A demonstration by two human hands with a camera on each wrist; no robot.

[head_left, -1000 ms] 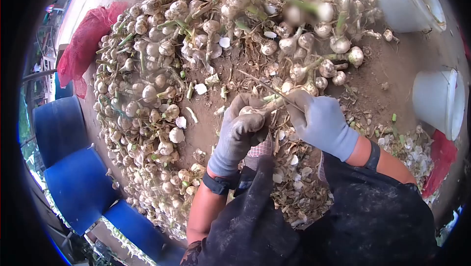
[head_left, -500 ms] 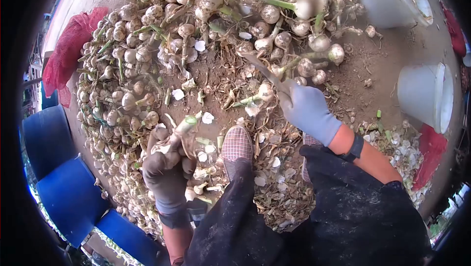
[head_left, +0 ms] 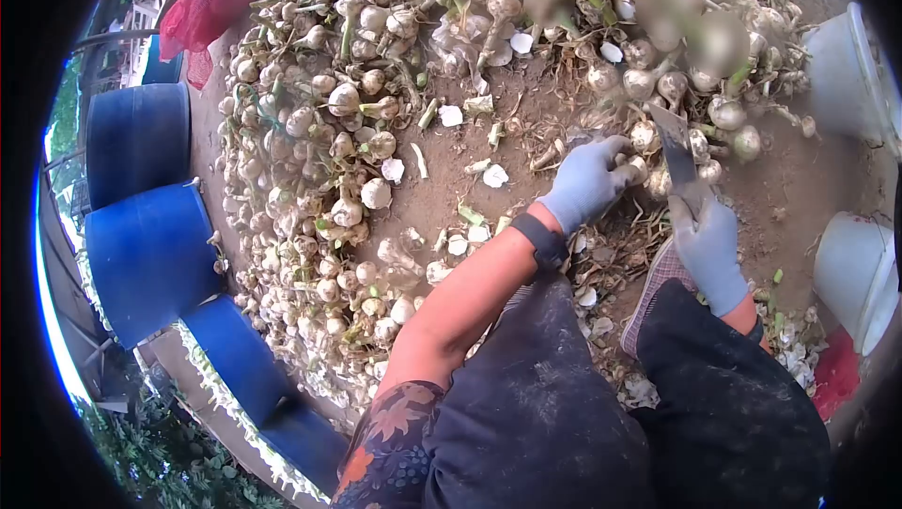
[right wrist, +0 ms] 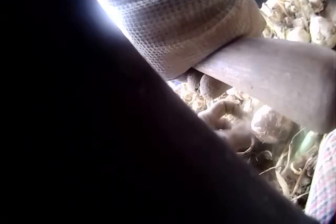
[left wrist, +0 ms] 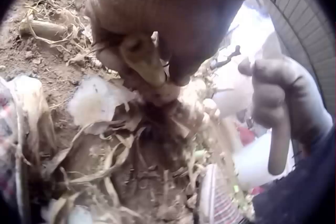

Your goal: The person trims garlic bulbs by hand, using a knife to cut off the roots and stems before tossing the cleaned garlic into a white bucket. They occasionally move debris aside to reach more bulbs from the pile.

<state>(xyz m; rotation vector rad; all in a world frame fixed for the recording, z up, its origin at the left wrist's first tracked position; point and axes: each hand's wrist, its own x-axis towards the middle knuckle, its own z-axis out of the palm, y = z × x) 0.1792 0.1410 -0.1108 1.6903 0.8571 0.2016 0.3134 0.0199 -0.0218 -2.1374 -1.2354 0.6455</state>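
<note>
My gloved left hand [head_left: 587, 182] is low over the ground in the head view, fingers curled round a garlic bulb [head_left: 636, 169]. From the left wrist, a pale stem-like piece [left wrist: 143, 62] shows between the gloved fingers [left wrist: 113, 43]; the rest is hidden by the glove. Just to the right, my gloved right hand [head_left: 709, 251] grips a knife with a broad flat blade [head_left: 676, 147] angled up and away. The knife's wooden handle [right wrist: 278, 74] fills much of the right wrist view. Whole garlic bulbs [head_left: 645, 137] lie close by the blade and the left fingertips.
A wide heap of garlic [head_left: 343, 100] with stems spreads ahead and left. Blue barrels [head_left: 150, 251] and a red mesh sack [head_left: 221, 2] stand at the left, white buckets [head_left: 850, 269] at the right. Peelings surround the patterned shoe [head_left: 658, 298].
My left hand went down to the left holding a trimmed garlic, then came across to the right, where it grips a bulb. The right hand keeps the knife, and the head view has shifted.
</note>
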